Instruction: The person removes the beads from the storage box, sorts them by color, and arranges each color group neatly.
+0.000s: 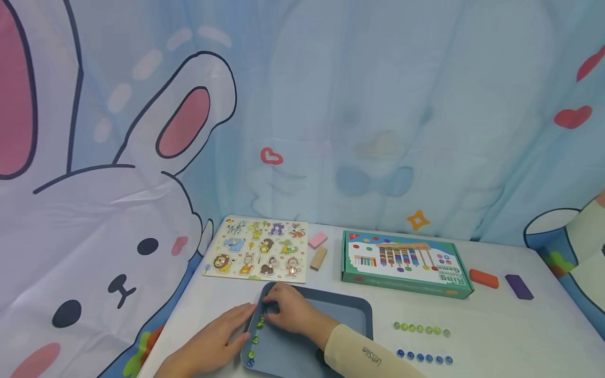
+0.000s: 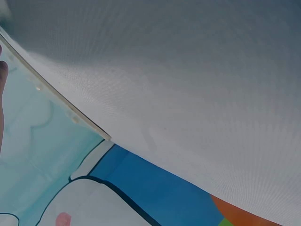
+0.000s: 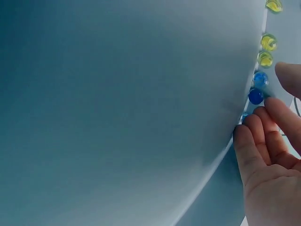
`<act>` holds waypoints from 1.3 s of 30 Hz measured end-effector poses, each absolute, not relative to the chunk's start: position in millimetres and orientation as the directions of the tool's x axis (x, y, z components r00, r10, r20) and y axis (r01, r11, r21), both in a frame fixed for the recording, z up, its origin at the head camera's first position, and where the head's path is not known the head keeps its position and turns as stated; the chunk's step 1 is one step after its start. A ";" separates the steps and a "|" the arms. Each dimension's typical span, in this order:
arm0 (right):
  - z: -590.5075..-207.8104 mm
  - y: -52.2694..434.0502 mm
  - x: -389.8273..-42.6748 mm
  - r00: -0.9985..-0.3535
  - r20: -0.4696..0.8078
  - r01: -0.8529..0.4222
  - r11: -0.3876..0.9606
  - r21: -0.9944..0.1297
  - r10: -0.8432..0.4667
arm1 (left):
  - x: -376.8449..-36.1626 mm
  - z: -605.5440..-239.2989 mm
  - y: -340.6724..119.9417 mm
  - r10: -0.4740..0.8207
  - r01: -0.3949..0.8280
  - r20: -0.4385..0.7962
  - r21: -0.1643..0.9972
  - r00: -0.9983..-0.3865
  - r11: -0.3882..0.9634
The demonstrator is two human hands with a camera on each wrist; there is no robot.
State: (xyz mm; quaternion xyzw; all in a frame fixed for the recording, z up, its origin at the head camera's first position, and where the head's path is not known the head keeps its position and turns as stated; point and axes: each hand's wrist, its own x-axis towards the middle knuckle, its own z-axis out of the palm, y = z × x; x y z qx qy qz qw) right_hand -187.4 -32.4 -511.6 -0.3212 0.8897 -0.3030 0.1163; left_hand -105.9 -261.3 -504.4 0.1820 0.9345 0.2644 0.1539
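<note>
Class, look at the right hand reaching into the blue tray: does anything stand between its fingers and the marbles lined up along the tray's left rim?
Nothing visible does. The right hand is already inside the blue tray, fingertips right at the marbles along the rim.

The left hand (image 1: 215,341) lies flat with straight fingers; the right hand (image 1: 289,310) arches, fingers bent downward.

Two bare hands are seen, with no rings, watch or gloves. The right forearm is covered by a long cream sleeve (image 1: 359,352), close-fitting and plain, ended at the wrist. A small dark line of lettering is printed on the sleeve near the cuff; it cannot be read. The left hand (image 1: 212,341) and its wrist are left uncovered.
</note>
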 end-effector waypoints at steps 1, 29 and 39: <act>-511.7 -32.6 -186.9 -0.764 -0.017 -0.503 0.612 -0.610 -0.645 | -105.9 -504.3 -261.2 0.422 0.260 -0.192 0.549 -0.886 0.795; -514.8 -37.3 -171.6 -0.668 0.003 -0.632 0.565 -0.530 -0.744 | -105.6 -509.7 -260.2 0.433 0.293 -0.146 0.544 -0.890 0.786; -490.3 -20.1 -171.3 -0.711 0.124 -0.620 0.535 -0.574 -0.692 | -106.2 -510.2 -263.5 0.426 0.279 -0.162 0.546 -0.890 0.790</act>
